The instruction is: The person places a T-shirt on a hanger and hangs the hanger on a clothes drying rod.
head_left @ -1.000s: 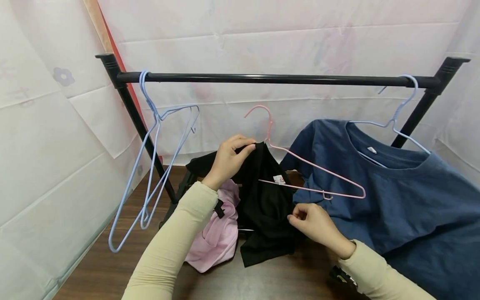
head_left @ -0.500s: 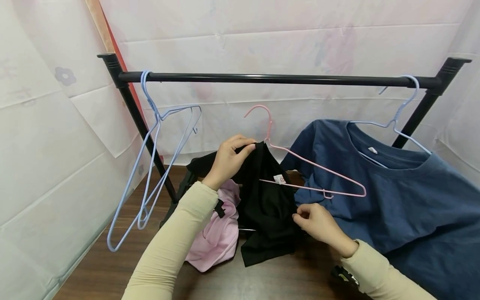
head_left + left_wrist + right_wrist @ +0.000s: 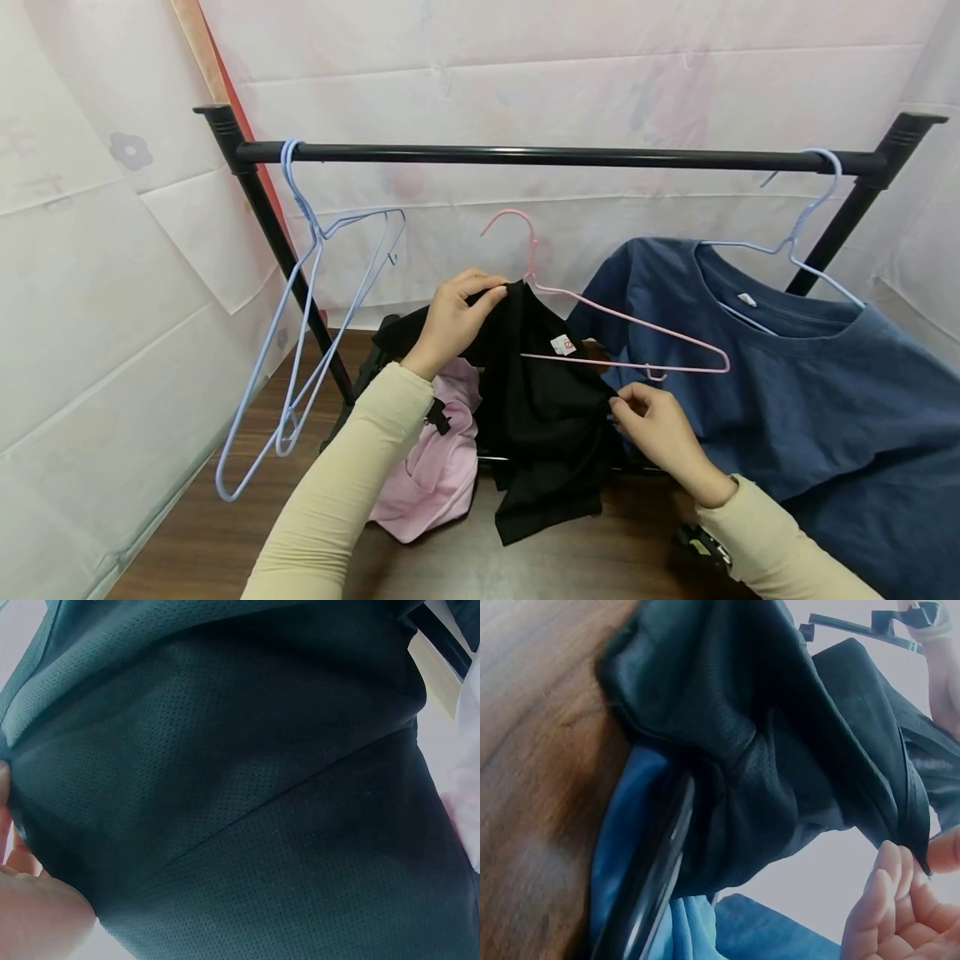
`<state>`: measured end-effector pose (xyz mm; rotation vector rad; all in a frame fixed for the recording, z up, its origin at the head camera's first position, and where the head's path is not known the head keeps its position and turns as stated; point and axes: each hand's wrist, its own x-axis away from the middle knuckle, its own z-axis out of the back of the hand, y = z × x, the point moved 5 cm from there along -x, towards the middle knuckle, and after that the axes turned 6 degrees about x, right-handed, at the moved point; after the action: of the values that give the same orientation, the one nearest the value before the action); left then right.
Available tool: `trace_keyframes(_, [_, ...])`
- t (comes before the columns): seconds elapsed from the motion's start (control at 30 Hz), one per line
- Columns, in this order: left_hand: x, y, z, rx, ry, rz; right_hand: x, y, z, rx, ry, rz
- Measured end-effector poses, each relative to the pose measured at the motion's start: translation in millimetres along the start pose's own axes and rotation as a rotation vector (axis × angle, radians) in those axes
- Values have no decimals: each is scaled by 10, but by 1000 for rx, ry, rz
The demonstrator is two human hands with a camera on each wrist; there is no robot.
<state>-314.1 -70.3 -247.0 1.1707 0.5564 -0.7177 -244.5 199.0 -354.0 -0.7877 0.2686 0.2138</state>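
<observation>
A black shirt [image 3: 555, 400] of perforated fabric hangs draped over the left part of a pink hanger [image 3: 637, 321], whose bare right arm and hook show. My left hand [image 3: 459, 321] pinches the shirt's top edge beside the hanger's neck, between thumb and fingers. In the left wrist view the shirt [image 3: 247, 780] fills most of the picture, with part of that hand [image 3: 45, 915] at the left edge. My right hand [image 3: 660, 425] pinches the shirt's right edge, below the hanger's bottom bar. The right wrist view shows its fingers [image 3: 889, 900] at a pointed corner of the cloth.
A black rail [image 3: 555, 155] crosses behind. Blue hangers [image 3: 300, 250] hang at its left end. At its right end a navy T-shirt [image 3: 787, 392] hangs on a blue hanger [image 3: 813, 200]. Pink cloth [image 3: 431, 492] lies below my left arm, over the brown wooden table [image 3: 427, 575].
My right hand has moved up and right and now pinches the black shirt's edge, drawing it outward. The pink hanger has shifted slightly left and its bottom bar has risen. My left hand has barely moved.
</observation>
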Motion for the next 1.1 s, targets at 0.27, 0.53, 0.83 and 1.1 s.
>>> trace_keyframes(0.27, [5, -17, 26, 16, 5, 31, -43, 27, 156, -24, 51, -6])
trace_keyframes(0.53, [10, -18, 55, 22, 14, 40, -74, 108, 189, -68, 50, -39])
trace_keyframes(0.83, [13, -37, 55, 32, 14, 36, -67, 167, 63, -97, -107, -70])
trace_keyframes(1.1, [10, -52, 56, 48, 16, 45, -12, 155, 58, -155, -190, -103])
